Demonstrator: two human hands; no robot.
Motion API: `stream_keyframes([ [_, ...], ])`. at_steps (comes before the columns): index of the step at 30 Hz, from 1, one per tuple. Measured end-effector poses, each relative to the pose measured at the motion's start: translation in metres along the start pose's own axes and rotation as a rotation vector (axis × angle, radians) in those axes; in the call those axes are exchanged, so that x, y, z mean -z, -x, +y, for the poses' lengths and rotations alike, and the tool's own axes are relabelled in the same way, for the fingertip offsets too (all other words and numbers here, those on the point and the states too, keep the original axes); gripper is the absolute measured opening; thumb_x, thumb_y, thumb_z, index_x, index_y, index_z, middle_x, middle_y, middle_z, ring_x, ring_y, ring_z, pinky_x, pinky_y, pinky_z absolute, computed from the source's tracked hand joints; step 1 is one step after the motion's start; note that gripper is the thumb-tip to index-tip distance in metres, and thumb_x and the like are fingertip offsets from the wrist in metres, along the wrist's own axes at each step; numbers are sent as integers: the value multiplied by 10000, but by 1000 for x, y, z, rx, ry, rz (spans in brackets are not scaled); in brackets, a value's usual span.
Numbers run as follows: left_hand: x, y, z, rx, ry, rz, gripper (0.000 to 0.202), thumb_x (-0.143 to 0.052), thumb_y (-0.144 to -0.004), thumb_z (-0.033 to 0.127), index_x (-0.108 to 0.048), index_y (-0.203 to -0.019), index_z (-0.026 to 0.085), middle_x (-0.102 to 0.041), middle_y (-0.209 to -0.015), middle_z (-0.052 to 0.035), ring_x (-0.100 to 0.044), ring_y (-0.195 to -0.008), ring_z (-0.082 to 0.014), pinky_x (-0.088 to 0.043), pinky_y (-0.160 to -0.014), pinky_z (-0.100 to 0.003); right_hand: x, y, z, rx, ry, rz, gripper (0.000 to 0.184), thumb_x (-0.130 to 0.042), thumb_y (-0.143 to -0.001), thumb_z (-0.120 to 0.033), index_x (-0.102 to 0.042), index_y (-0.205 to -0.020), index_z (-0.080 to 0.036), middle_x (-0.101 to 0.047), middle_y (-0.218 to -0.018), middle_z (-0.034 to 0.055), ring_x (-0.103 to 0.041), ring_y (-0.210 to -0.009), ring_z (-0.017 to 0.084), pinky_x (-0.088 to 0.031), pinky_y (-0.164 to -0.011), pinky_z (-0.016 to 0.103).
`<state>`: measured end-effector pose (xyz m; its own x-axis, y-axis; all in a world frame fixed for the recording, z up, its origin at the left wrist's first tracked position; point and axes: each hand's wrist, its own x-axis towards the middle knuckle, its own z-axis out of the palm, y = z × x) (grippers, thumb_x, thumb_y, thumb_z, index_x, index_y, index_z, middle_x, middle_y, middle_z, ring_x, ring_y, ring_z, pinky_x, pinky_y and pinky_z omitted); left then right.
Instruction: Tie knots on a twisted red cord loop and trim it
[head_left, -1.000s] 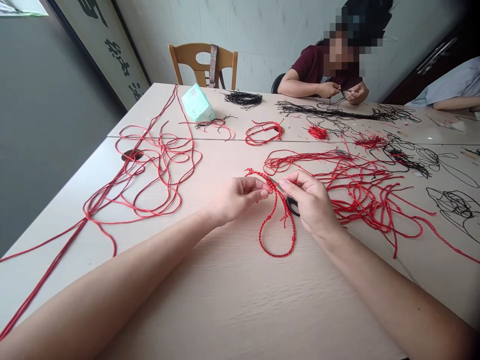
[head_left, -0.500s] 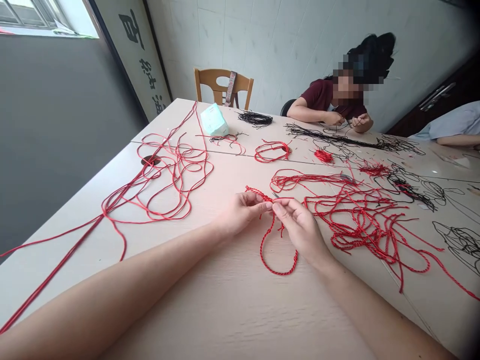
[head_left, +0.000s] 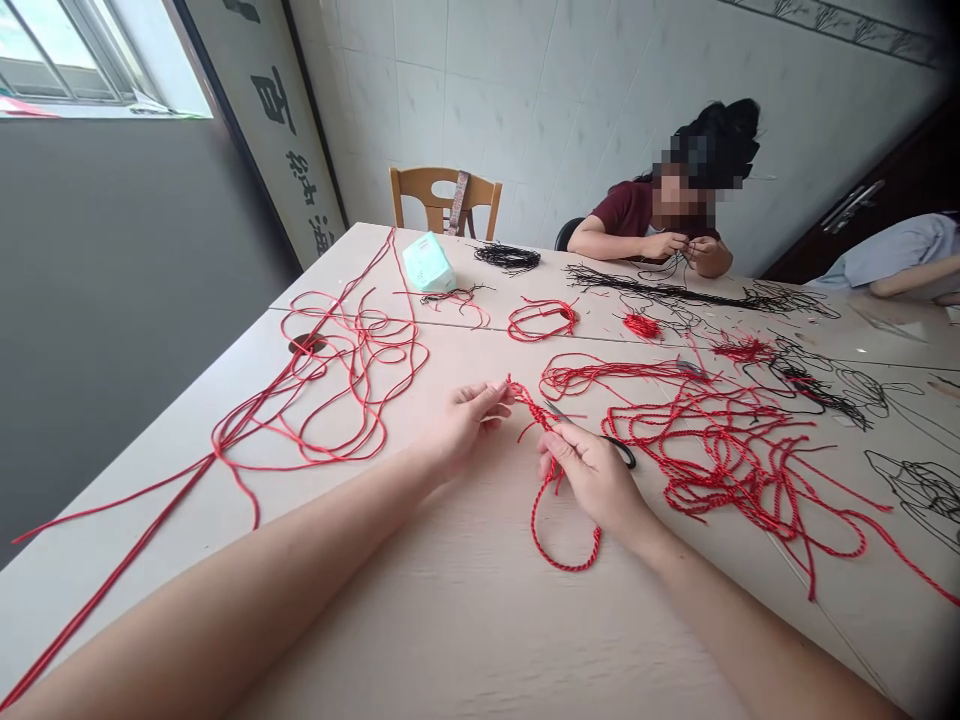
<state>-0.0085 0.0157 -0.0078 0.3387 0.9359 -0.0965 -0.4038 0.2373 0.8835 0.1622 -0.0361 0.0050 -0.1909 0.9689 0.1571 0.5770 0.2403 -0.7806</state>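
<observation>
A twisted red cord loop (head_left: 559,540) lies on the pale wooden table (head_left: 465,620) in front of me. My left hand (head_left: 465,425) pinches the upper end of that cord near its knotted part. My right hand (head_left: 592,475) is closed on the cord lower down, just left of a pair of black-handled scissors (head_left: 619,450) lying on the table. A large tangle of twisted red cords (head_left: 720,460) spreads to the right of my hands.
Long smooth red strings (head_left: 330,390) loop over the table's left side. A mint tissue pack (head_left: 427,263), black cord bundles (head_left: 510,258) and small red coils (head_left: 541,320) lie farther back. A person in a maroon shirt (head_left: 630,215) works cords at the far edge; another person's sleeve (head_left: 892,260) is at right. A wooden chair (head_left: 444,200) stands behind.
My hands have drawn apart: the left slid up-left along the cord, the right moved down. The scissors' handle shows again beside my right hand. The camera tilted upward.
</observation>
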Motion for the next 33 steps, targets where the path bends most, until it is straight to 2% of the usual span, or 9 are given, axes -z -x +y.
stream_keyframes([
  [5, -7, 4, -1, 41, -127, -164, 281, -609, -771, 371, -654, -932, 146, -625, -878, -52, -540, -803, -123, -401, -775, -264, 1, -2, -3, -63, -142, 32, 321, -380, -913, -425, -546, -774, -189, -628, -627, 12, -538, -601, 150, -390, -584, 263],
  [9, -13, 8, 1, -20, -216, -259, 249, -608, -776, 378, -618, -750, 131, -596, -706, -20, -513, -697, -111, -377, -698, -251, -1, 0, -3, -21, -66, -13, 330, -377, -916, -414, -563, -752, -195, -628, -628, 11, -515, -560, 147, -368, -556, 271],
  [11, -13, 8, 0, -29, -259, -214, 265, -625, -761, 384, -592, -693, 130, -570, -658, -3, -476, -639, -96, -351, -647, -239, 0, 1, -4, 21, 80, 12, 341, -383, -915, -411, -563, -714, -202, -595, -584, 1, -496, -525, 144, -342, -534, 275],
  [13, -12, 7, -1, -23, -309, -154, 268, -645, -740, 387, -586, -691, 130, -549, -649, 8, -436, -607, -84, -323, -610, -232, 4, 2, -7, 74, 255, 122, 297, -421, -903, -398, -564, -728, -205, -581, -589, -3, -508, -544, 146, -338, -548, 280],
  [17, -11, 8, 0, -2, -379, -165, 272, -634, -743, 393, -565, -697, 133, -493, -629, 21, -378, -573, -77, -273, -562, -233, 14, 1, -10, 234, 410, 341, 149, -492, -878, -310, -579, -940, -206, -628, -867, 47, -577, -805, 179, -402, -722, 294],
  [20, -13, 9, 2, 12, -399, -158, 287, -625, -745, 393, -533, -657, 135, -425, -575, 36, -320, -534, -72, -229, -529, -236, 14, -1, -6, 337, 472, 319, 184, -487, -880, -257, -604, -1019, -228, -609, -1008, 67, -557, -937, 200, -398, -811, 315],
  [26, -15, 9, -1, 2, -427, -157, 332, -598, -763, 390, -461, -594, 140, -347, -539, 53, -259, -514, -66, -181, -508, -239, 8, -1, 1, 370, 592, 216, 150, -453, -894, -202, -599, -860, -195, -636, -822, 32, -551, -800, 181, -373, -746, 317],
  [30, -14, 7, -5, -24, -464, -141, 336, -592, -765, 414, -486, -605, 139, -380, -547, 47, -291, -517, -68, -205, -517, -239, 11, -6, 6, 335, 666, 219, 139, -446, -892, -197, -563, -818, -187, -624, -815, 37, -541, -811, 193, -360, -749, 326],
  [33, -12, 6, -5, -6, -452, -146, 327, -588, -767, 439, -576, -668, 128, -483, -605, 16, -378, -570, -83, -278, -571, -237, 14, -11, 13, 284, 584, 233, 130, -445, -892, -201, -552, -821, -192, -616, -831, 37, -544, -795, 184, -381, -726, 305],
])
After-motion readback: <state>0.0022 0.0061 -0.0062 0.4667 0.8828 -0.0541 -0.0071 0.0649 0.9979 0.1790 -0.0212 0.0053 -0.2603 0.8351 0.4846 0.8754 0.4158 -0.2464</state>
